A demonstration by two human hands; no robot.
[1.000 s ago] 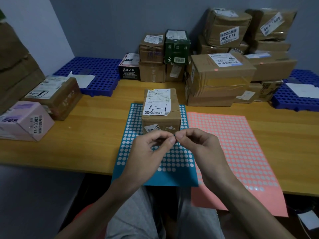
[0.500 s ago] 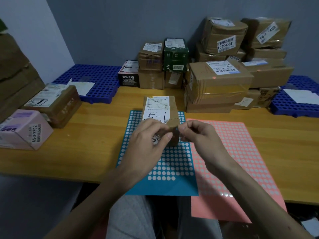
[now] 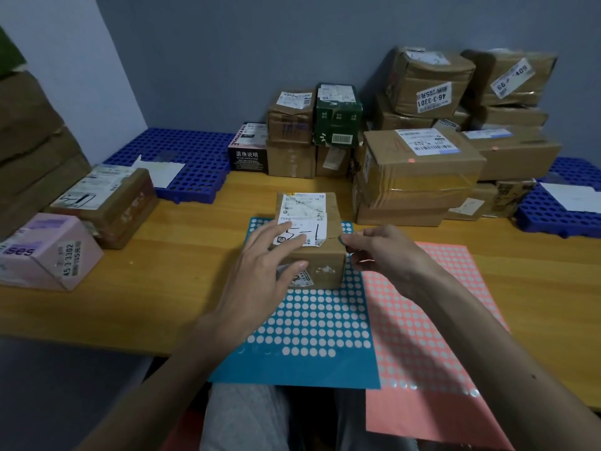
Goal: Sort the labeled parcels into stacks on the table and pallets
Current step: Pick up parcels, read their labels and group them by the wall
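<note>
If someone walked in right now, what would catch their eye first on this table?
Probably the small brown parcel at the middle of the table, standing on a blue dot-sticker sheet, with the left hand resting on its label and the right hand at its right top edge. Next, the pink sheet beside the blue one, and the tall stack of brown parcels at the back right.

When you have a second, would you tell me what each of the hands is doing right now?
Left hand: open, straight fingers resting on the small parcel.
Right hand: closed, pinching a small blue sticker at the parcel's top right edge.
</note>
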